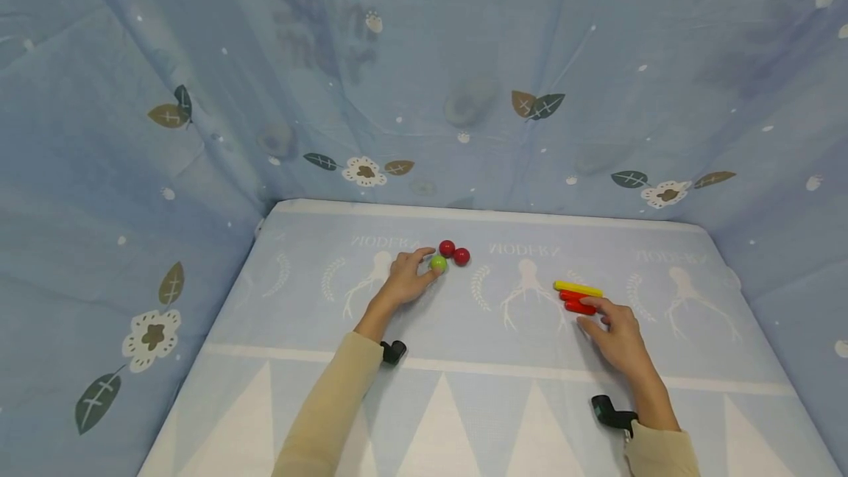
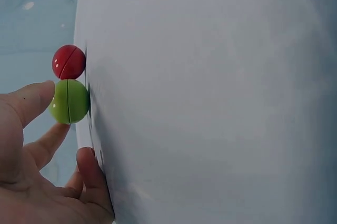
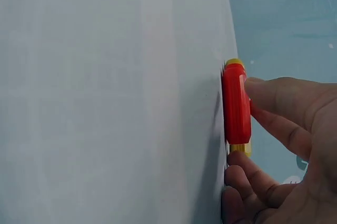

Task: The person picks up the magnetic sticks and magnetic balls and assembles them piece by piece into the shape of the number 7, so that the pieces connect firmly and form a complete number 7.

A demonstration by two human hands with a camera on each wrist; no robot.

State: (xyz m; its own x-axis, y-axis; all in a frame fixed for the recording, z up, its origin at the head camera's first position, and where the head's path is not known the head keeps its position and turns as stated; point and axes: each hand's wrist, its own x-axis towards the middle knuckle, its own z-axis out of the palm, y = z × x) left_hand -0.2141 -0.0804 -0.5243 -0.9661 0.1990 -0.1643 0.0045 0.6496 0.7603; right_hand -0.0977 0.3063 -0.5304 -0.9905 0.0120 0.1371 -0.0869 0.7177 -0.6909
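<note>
My left hand is at the green ball, its thumb and index finger touching the ball's sides in the left wrist view. Two glossy red balls lie just beyond, close against the green one. On the right, my right hand is at a short red stick, with thumb and index finger on either side of it. A small gap shows between the thumb and that stick in the head view. Another red stick and a longer yellow stick lie alongside, partly hidden in the right wrist view.
A pale patterned cloth covers the table. Blue printed fabric hangs behind and at both sides. Black wrist-camera mounts stick out from both wrists, low over the table.
</note>
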